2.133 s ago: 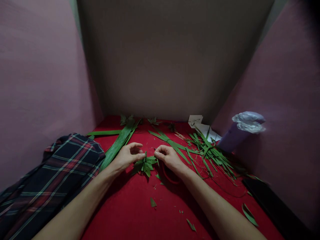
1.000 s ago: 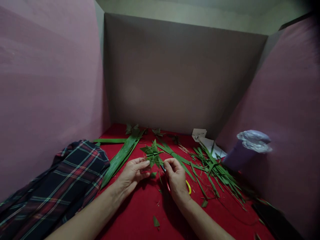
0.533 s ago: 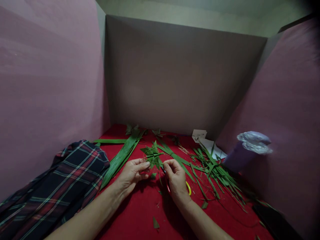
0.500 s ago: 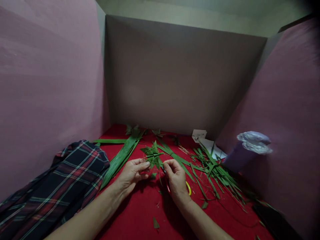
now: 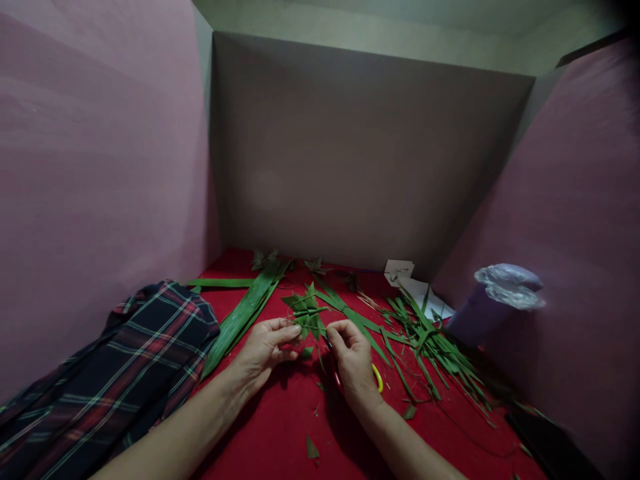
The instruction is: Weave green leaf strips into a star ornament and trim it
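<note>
A folded green leaf star (image 5: 310,312), with pointed tips and thin strands about it, is held up over the red cloth (image 5: 280,427). My left hand (image 5: 267,347) grips its lower left side between thumb and fingers. At the star's lower right, my right hand (image 5: 354,360) pinches a thin strand (image 5: 320,327) running along the star; the fingertips partly hide its end. Below and behind my right hand lie scissors, with a yellow handle loop (image 5: 377,378) showing and the rest mostly covered. A small leaf scrap (image 5: 307,353) is just under the star.
Long green leaves (image 5: 247,310) lie at the left, beside a plaid cloth bundle (image 5: 160,347). Cut leaf strips (image 5: 435,340) are heaped at the right, near white paper (image 5: 425,297) and a purple plastic-topped object (image 5: 480,307). A dark flat object (image 5: 550,443) sits at the lower right.
Almost nothing differs. Both hands keep their holds on the star and the strand, with only a very slight shift in the view.
</note>
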A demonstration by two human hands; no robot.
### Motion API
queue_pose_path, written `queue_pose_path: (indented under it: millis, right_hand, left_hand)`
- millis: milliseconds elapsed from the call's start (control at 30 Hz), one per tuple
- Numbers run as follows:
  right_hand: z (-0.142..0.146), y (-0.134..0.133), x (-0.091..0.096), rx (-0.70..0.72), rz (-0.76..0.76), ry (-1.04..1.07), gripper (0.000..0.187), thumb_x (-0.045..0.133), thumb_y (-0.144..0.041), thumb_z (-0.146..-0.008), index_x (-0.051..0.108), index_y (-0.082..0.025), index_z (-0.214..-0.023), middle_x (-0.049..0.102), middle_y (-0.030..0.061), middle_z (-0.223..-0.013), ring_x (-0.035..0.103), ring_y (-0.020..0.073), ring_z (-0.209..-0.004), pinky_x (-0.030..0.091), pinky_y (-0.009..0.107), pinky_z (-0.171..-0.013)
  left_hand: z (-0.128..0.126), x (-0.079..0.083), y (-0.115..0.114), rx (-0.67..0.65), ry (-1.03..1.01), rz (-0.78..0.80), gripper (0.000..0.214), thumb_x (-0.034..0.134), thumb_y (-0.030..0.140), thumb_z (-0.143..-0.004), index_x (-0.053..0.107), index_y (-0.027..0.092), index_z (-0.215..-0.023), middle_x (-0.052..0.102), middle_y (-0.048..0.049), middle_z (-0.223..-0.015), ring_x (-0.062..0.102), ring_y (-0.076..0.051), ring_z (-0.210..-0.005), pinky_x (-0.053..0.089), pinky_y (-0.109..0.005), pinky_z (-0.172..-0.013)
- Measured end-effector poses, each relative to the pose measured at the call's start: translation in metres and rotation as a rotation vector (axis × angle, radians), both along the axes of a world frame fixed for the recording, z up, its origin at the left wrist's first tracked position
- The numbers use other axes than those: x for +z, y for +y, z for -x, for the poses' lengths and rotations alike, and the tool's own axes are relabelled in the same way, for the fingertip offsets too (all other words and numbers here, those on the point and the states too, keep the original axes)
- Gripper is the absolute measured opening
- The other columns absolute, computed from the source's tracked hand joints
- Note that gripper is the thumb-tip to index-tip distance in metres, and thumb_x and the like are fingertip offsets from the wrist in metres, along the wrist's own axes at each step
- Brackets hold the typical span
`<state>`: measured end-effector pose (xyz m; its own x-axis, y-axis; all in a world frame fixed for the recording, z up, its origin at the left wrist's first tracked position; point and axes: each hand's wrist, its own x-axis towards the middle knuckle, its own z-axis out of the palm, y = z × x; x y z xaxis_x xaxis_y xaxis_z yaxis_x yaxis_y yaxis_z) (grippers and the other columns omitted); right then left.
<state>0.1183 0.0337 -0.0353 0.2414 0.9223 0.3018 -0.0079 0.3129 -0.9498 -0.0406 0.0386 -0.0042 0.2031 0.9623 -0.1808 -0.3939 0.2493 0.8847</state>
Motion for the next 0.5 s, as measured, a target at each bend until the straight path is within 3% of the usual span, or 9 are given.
queue_pose_path:
  millis: [500]
  right_hand:
    - [0.0002,-0.0021,-0.0008,0.013,0.011,0.001,0.019,0.058,-0.036,-0.078,0.055,-0.02,-0.069,0.049,-0.0026,-0.062,0.044,0.013,-0.057,0.036,0.024,-0.054]
  left_hand:
    - [-0.0017,0.0076,-0.0032,0.005,-0.003,0.013,0.016,0.071,0.024,-0.067,0.062,0.012,-0.072,0.06,-0.002,-0.066,0.057,-0.011,-0.058,0.047,-0.02,-0.048]
